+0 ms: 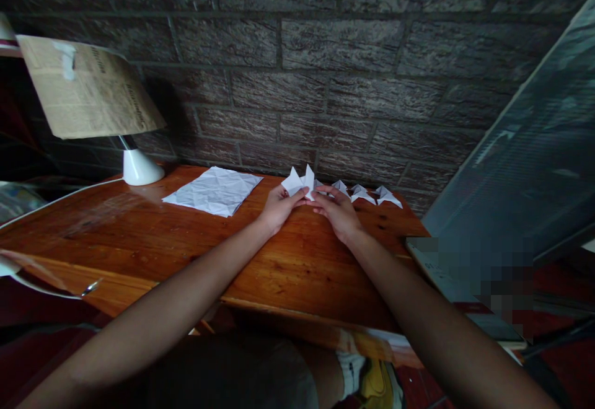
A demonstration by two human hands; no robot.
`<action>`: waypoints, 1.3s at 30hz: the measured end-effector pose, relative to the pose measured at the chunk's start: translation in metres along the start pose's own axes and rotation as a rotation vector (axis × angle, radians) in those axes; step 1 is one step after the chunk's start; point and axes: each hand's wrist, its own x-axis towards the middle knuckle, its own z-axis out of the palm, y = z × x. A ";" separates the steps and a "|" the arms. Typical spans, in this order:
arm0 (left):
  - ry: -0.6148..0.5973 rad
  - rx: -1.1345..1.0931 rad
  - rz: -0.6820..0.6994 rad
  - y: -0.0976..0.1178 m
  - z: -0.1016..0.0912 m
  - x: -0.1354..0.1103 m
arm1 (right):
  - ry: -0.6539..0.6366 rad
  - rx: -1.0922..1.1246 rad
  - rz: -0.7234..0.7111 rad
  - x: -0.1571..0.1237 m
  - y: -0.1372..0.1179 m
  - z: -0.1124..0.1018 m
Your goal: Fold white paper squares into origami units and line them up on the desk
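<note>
A folded white paper piece with two upright points is held up over the wooden desk. My left hand pinches it from the left, thumb on its lower front. From the right, my right hand closes its fingers on its lower right edge. The fingers cover the bottom of the piece. Beyond my right hand, several similar folded papers stand in a row near the wall, some partly hidden behind my hand. To the left lies a stack of creased white sheets.
The wooden desk runs along a dark brick wall. A lamp with a white base and newsprint shade stands at the left, its cord trailing. A translucent panel leans at the right. A drawer handle sticks out front left.
</note>
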 end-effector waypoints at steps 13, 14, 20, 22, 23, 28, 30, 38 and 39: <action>-0.022 0.064 -0.135 0.008 -0.006 -0.002 | -0.055 -0.279 -0.289 0.009 -0.003 -0.019; -0.031 0.063 -0.124 0.008 -0.007 -0.001 | -0.048 -0.263 -0.287 0.009 -0.004 -0.019; -0.041 0.002 -0.043 0.009 -0.011 0.005 | -0.112 -0.161 -0.213 0.005 -0.009 -0.016; -0.054 0.005 -0.043 0.008 -0.011 0.005 | -0.118 -0.156 -0.201 0.004 -0.010 -0.015; -0.062 0.014 -0.044 0.007 -0.010 0.005 | -0.112 -0.156 -0.198 0.003 -0.010 -0.014; -0.057 0.012 -0.059 0.007 -0.010 0.004 | -0.086 -0.151 -0.175 0.003 -0.009 -0.014; -0.056 -0.001 -0.069 0.008 -0.010 0.004 | -0.066 -0.124 -0.166 0.003 -0.008 -0.013; -0.057 -0.025 -0.100 0.009 -0.008 0.003 | -0.005 -0.084 -0.170 0.002 -0.007 -0.010; -0.051 -0.023 -0.107 0.009 -0.009 0.003 | 0.000 -0.080 -0.167 0.002 -0.006 -0.010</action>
